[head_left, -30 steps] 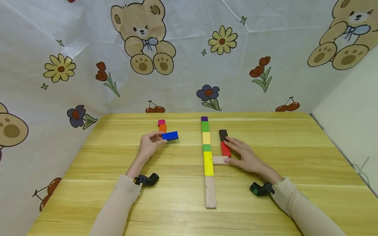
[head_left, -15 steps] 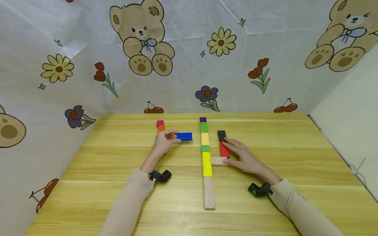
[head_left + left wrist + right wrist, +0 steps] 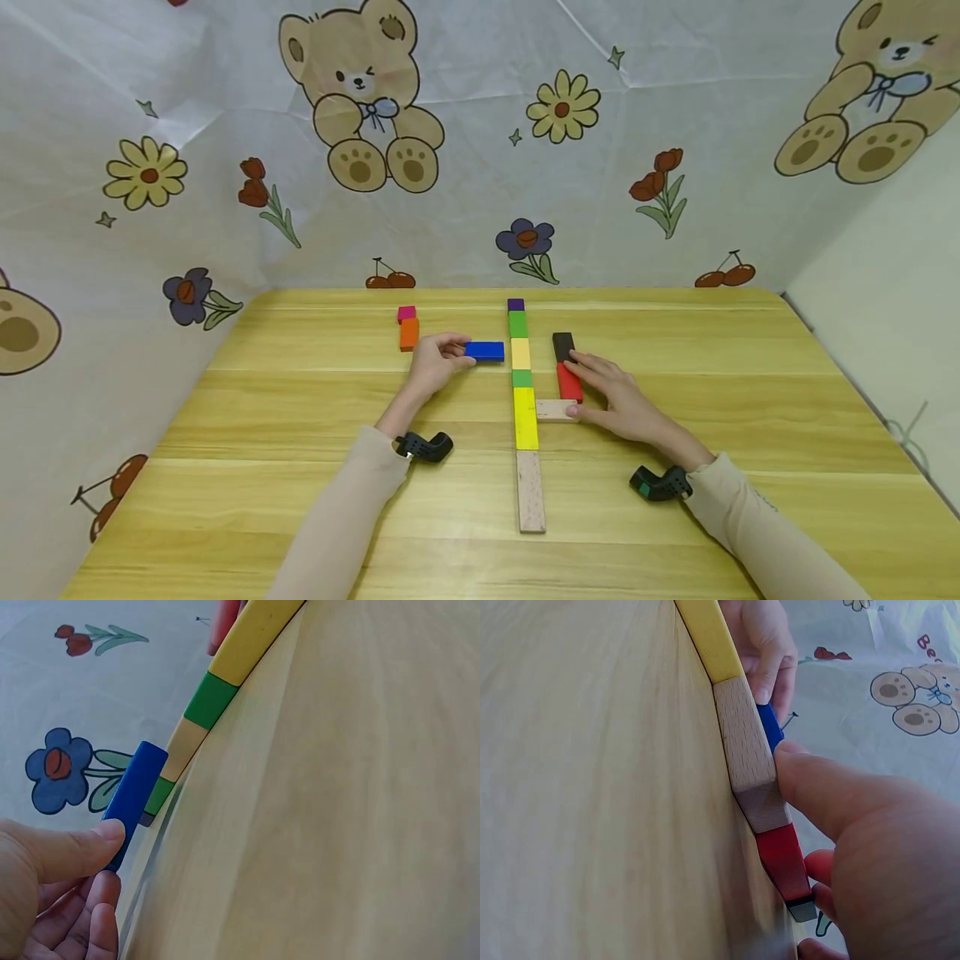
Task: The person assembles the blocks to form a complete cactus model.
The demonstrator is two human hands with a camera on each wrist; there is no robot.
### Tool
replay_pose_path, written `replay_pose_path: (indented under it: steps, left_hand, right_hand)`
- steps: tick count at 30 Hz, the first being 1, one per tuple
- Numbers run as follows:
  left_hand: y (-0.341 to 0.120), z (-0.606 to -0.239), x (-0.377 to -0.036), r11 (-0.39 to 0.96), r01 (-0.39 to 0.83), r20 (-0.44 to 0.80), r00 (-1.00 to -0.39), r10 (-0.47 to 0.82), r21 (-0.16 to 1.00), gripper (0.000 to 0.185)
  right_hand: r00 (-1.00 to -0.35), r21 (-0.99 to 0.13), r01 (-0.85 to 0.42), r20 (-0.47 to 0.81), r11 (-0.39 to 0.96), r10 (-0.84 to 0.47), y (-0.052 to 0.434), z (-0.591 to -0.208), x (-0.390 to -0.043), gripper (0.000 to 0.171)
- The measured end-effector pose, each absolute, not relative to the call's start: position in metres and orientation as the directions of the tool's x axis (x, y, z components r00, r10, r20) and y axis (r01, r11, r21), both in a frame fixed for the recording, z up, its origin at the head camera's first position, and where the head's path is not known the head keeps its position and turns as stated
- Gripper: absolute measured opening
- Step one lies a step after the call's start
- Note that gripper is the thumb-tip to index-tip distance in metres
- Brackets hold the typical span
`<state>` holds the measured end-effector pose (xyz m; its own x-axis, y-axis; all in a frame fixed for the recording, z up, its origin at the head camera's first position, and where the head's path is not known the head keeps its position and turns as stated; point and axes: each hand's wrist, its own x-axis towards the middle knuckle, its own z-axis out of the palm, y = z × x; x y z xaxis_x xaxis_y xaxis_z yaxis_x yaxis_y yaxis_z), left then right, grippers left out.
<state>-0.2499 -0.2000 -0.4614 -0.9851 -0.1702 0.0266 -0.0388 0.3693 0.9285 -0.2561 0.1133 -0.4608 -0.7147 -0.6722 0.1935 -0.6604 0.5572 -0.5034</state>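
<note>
We see the left hand (image 3: 435,362) pinching one end of the blue block (image 3: 484,351), thumb on top and fingers curled beneath it in the left wrist view, and the block lies crosswise just left of the long coloured row (image 3: 522,392), its far end close to the row's pale yellow piece (image 3: 520,353); whether the two touch we cannot tell. Over on the other side, the right hand (image 3: 617,402) lies flat on the wooden table (image 3: 300,400), fingers stretched out and resting along the red block (image 3: 568,382), with the thumb pressed against the short plain wooden block (image 3: 556,409) that juts out from the row's bright yellow piece (image 3: 527,418). Beyond the red block, end to end with it, sits a black block (image 3: 563,344). The row runs away from us: a plain wooden plank (image 3: 530,490) nearest, then yellow, green, pale yellow, green again and a small purple piece (image 3: 515,304) at the far end. Well off to the left, a pink block (image 3: 407,313) and an orange block (image 3: 408,333) sit touching each other, near the left hand's knuckles.
</note>
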Motion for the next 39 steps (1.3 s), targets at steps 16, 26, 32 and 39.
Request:
replay_pose_path:
  steps: [16, 26, 32, 39]
  left_hand:
    - [-0.1923, -0.4661, -0.2499, 0.478, 0.025, 0.112, -0.982, -0.154, 0.878, 0.029]
    - [-0.1904, -0.4690, -0.2489, 0.527, 0.063, 0.154, -0.980, -0.129, 0.847, 0.031]
    - [-0.1903, -0.4705, -0.2492, 0.544, 0.088, 0.178, -0.977, -0.115, 0.835, 0.031]
    - [-0.1903, -0.4719, -0.2494, 0.571, 0.105, 0.194, -0.976, -0.098, 0.814, 0.031]
  right_hand:
    - [-0.723, -0.526, -0.650, 0.203, 0.549, -0.661, 0.1145, -0.4636, -0.2566, 0.069]
    - [-0.728, -0.527, -0.642, 0.189, 0.557, -0.659, 0.1138, -0.4634, -0.2568, 0.069]
    - [-0.730, -0.528, -0.639, 0.186, 0.560, -0.658, 0.1133, -0.4625, -0.2567, 0.068]
    - [-0.729, -0.532, -0.638, 0.184, 0.557, -0.660, 0.1132, -0.4615, -0.2561, 0.068]
